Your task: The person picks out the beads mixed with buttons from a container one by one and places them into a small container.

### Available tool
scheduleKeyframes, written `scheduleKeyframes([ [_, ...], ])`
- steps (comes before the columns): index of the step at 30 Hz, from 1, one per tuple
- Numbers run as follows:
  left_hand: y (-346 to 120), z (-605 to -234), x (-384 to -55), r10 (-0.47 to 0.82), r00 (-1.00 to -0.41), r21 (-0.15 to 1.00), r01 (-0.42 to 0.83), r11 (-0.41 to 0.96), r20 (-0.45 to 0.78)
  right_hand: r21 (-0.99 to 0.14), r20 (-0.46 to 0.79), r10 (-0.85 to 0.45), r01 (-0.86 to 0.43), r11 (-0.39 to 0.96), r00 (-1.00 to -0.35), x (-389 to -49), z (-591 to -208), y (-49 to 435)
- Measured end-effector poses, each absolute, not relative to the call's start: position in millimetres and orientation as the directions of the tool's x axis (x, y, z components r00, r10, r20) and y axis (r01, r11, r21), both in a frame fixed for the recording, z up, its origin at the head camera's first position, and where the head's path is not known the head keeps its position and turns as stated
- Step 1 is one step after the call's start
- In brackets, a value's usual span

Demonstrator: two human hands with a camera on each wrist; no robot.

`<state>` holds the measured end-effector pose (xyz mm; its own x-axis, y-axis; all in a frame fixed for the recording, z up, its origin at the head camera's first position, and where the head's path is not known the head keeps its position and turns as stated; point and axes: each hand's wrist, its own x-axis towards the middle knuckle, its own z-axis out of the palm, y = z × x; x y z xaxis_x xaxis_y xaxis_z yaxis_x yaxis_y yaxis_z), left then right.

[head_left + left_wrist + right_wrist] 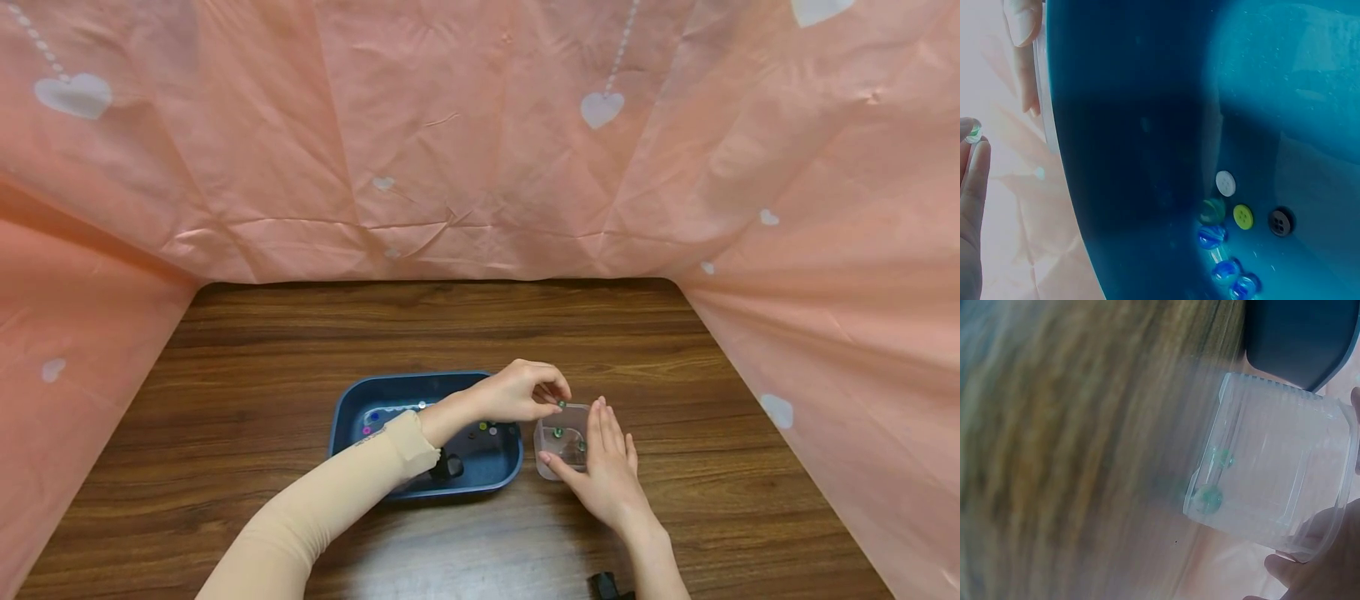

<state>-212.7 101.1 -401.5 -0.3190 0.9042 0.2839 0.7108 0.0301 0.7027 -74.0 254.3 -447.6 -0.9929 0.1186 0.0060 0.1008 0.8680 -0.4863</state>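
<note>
My left hand reaches over the blue tub and pinches a green glass marble between thumb and fingertips, at the far rim of a small clear plastic container. My right hand rests against the container's right side with straight fingers, its thumb at the near side. Two green marbles, one larger in the right wrist view than the other, lie inside the container.
Inside the tub lie a white button, a yellow-green button, a dark button and several blue marbles. The tub stands left of the container on a wooden table. Pink cloth hangs around the back and sides.
</note>
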Motion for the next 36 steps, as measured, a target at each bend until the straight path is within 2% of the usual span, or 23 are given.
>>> scheduleKeyframes([
  [4, 104, -401, -211, 0.91, -0.301, 0.698, 0.715, 0.017, 0.286, -0.487, 0.002, 0.122, 0.105, 0.867, -0.993, -74, -448, 254],
  [21, 111, -398, -208, 0.916, -0.287, 0.692, 0.722, 0.016, 0.279, -0.493, 0.017, 0.118, 0.094, 0.865, -0.993, -74, -447, 254],
  [36, 99, -397, -216, 0.876, -0.333, 0.707, 0.707, -0.013, 0.349, -0.473, -0.007, 0.13, 0.117, 0.873, -0.992, -76, -446, 253],
])
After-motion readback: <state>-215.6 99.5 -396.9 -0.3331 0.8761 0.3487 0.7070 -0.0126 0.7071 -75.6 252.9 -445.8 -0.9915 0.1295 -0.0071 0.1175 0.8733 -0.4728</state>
